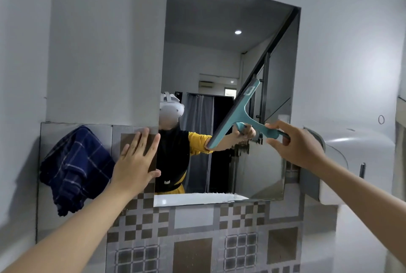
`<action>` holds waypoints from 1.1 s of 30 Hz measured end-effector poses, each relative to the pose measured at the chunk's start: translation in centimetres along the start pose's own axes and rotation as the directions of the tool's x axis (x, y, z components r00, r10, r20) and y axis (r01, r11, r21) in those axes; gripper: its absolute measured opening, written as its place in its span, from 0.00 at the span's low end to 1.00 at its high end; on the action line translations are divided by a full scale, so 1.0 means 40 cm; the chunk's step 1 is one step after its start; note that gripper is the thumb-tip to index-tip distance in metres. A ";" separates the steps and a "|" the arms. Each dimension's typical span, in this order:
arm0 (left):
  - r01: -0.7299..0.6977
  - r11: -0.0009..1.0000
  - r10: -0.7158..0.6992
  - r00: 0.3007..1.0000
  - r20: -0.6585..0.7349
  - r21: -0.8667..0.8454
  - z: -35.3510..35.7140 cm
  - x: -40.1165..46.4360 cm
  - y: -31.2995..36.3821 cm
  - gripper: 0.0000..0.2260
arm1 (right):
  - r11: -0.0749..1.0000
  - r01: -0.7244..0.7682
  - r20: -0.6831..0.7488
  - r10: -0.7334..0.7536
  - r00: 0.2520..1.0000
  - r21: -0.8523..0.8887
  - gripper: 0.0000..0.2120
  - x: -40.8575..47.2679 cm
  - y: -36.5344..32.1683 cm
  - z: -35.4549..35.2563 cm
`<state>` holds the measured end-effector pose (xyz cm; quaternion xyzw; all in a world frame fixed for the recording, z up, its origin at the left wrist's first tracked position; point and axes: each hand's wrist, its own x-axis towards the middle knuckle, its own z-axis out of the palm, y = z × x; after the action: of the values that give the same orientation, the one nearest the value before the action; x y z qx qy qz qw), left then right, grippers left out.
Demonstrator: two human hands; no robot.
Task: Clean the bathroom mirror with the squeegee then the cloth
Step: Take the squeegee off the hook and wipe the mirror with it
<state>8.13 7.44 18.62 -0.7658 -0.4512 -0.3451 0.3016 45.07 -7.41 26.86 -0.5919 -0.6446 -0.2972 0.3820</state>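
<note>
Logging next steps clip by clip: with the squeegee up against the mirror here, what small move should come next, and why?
Probably draw the squeegee down across the mirror. The right hand grips its handle, the blade lies tilted against the glass around mid-height, and smears show below it. The left hand braces flat at the mirror's left edge; the cloth hangs unused.

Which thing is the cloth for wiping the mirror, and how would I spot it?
Find the big mirror on the grey wall, then look left, past the left hand pressed flat on the tiles. The cloth hangs crumpled against the wall there. It is the only soft thing around: dark blue with thin pale checked lines.
</note>
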 end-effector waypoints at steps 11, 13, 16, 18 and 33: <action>0.016 0.998 -0.018 1.000 0.023 0.055 0.008 0.006 0.004 0.47 | 0.999 0.031 0.044 -0.032 0.999 0.023 0.14 0.010 0.162 -0.033; 0.025 0.998 -0.027 0.999 0.026 0.058 0.008 0.006 0.005 0.48 | 0.999 0.022 0.039 -0.023 0.999 0.025 0.14 0.003 0.180 -0.036; 0.030 0.997 -0.032 0.999 0.028 0.068 0.006 0.006 0.009 0.48 | 0.998 0.028 0.054 -0.031 0.998 0.049 0.14 -0.014 0.206 -0.041; 0.028 0.997 -0.030 0.999 0.029 0.078 0.007 0.007 0.009 0.49 | 0.997 0.034 0.052 -0.038 0.998 0.073 0.15 -0.029 0.217 -0.046; 0.022 0.998 -0.024 0.999 0.038 0.059 0.008 0.005 0.007 0.49 | 0.779 -0.408 0.065 0.432 0.900 0.475 0.09 -0.206 0.121 0.089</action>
<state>8.53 7.67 18.54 -0.7579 -0.4756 -0.3202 0.3113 49.44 -8.25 17.68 -0.6005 -0.5400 -0.0505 0.5875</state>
